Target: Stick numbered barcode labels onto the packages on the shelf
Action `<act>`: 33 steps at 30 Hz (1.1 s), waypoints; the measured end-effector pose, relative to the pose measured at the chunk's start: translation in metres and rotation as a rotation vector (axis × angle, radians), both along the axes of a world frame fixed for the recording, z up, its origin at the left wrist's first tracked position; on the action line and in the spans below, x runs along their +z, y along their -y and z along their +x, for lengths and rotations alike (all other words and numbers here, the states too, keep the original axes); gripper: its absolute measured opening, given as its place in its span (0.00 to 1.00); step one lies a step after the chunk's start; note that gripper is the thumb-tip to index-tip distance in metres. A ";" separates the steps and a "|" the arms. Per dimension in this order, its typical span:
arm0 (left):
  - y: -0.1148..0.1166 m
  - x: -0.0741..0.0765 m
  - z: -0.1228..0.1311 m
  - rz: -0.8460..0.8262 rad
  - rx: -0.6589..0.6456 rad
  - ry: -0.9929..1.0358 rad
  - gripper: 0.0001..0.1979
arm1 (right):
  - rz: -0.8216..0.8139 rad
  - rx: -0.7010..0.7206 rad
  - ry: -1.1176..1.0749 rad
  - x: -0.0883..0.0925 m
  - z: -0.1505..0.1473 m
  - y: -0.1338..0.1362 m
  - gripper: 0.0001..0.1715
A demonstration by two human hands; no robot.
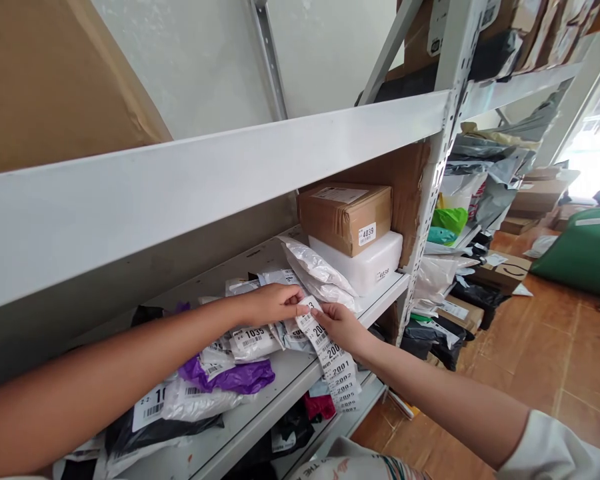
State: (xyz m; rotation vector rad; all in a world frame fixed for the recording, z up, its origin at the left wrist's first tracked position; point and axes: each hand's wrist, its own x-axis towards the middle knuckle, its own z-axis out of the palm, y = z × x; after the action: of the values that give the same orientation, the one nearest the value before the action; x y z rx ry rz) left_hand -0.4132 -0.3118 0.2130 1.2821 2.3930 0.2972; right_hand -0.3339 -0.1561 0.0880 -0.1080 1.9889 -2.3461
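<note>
A long strip of numbered barcode labels (339,368) hangs down past the shelf's front edge. Its upper end is pinched between the thumb and fingers of my right hand (343,325). From the other side my left hand (269,304) has its thumb and fingertips closed at the top of the same strip. Just behind my hands lie white plastic parcels (325,273). Below my left hand is a white parcel labelled 1035 (254,343), close to a purple bag (245,378) and a black parcel bearing a barcode label (153,413).
A cardboard box marked 4039 (347,213) rests on a white foam box (375,263) near the shelf upright (430,200). The white upper beam (220,170) crosses above my arms. To the right are crowded shelves, floor parcels and a green sack (580,257).
</note>
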 end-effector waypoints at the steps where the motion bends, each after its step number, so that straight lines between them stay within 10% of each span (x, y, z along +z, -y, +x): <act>1: -0.002 -0.002 0.002 -0.021 0.015 -0.052 0.16 | 0.028 -0.010 0.002 0.000 -0.001 0.000 0.31; 16: -0.014 -0.021 0.017 -0.345 0.006 -0.585 0.13 | 0.063 -0.030 0.079 0.010 0.005 0.006 0.28; 25: -0.015 -0.029 0.021 -0.402 0.020 -0.614 0.14 | -0.181 0.062 0.163 0.015 0.027 0.007 0.28; 33: -0.010 -0.039 0.020 -0.372 -0.080 -0.680 0.14 | -0.248 -0.070 0.204 -0.020 0.056 0.001 0.32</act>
State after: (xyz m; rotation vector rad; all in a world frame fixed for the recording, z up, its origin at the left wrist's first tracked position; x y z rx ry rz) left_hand -0.3927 -0.3018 0.1743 1.4429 2.7239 -0.6866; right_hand -0.2781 -0.1570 0.0680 0.1842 1.6316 -2.5212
